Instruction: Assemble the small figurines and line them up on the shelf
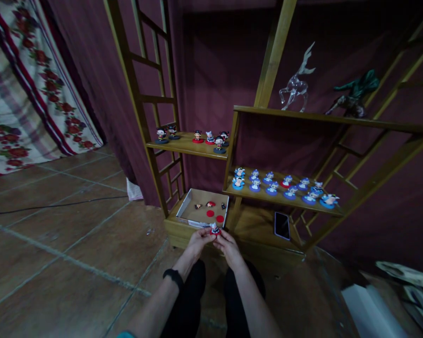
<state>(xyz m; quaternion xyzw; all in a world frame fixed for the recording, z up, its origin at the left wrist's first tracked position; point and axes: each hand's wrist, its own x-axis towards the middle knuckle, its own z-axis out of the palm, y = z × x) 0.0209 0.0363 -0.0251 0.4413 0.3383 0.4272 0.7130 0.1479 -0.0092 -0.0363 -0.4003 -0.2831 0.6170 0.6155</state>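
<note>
Between my two hands, in front of the shelf unit, is a small figurine point(215, 228) with a white head and a red base. My left hand point(199, 239) pinches it from the left side, and my right hand point(227, 243) grips it from the right. Just beyond them, a shallow white-rimmed cardboard box point(184, 208) rests on the bottom shelf. Lying in it are a few small figure pieces point(210, 204) and two red discs point(220, 218).
Several figurines stand on the upper left shelf point(186, 144). Rows of blue, purple and red-based ones fill the right shelf point(246, 191). A phone point(282, 225) lies at the lower right. Above stand a clear deer statue point(296, 87) and a dark green statue point(356, 94).
</note>
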